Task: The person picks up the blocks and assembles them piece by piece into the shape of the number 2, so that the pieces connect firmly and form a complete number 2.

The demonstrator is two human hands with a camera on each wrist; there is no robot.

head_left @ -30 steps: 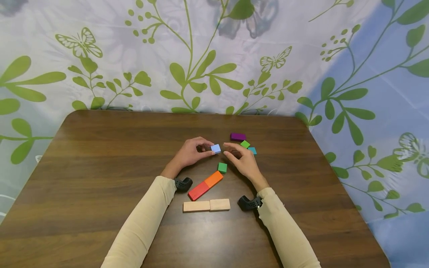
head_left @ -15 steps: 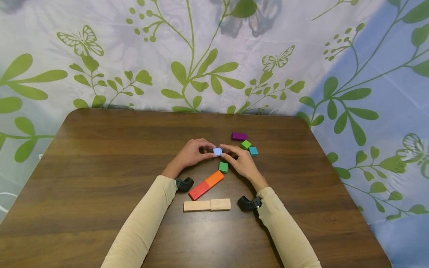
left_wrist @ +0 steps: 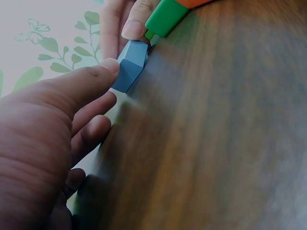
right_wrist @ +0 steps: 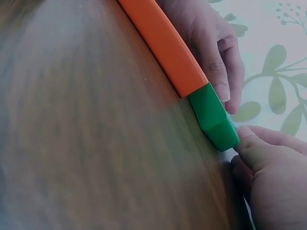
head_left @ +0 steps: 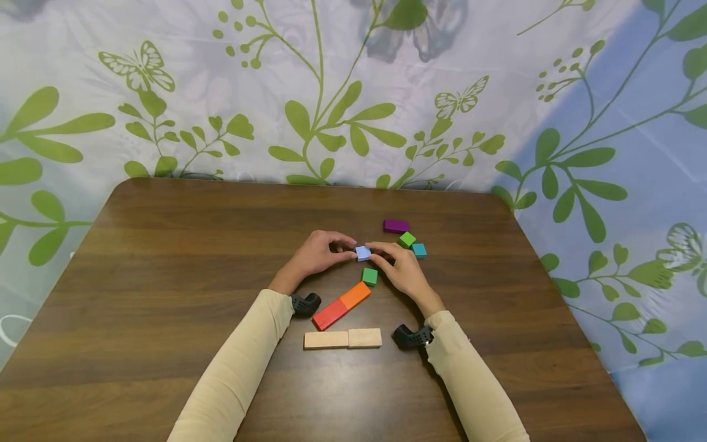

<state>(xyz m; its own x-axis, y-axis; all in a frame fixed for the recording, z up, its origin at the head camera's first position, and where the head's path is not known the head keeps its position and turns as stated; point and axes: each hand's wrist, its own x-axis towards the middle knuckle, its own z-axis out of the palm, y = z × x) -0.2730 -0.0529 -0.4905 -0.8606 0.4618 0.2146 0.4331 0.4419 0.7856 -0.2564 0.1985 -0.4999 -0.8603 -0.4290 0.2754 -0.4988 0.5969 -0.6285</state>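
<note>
A light blue block sits between both hands, just beyond a green block. My left hand pinches its left side with thumb and fingers. From the right, my right hand pinches the same block by thumb and index finger. In the left wrist view the blue block shows under the left thumb, close to the other hand's fingertips. An orange block touches or nearly touches the green one and lies end to end with a red block. The green block hides most of the blue one in the right wrist view.
Two plain wooden blocks lie end to end nearer the person. Past the right hand are a purple block, a lime green block and a teal block. The brown table ends at a leaf-patterned cloth.
My right hand has come in from slightly apart and taken hold of the light blue block, which the left hand held alone. The block has shifted slightly right and nearer the person.
</note>
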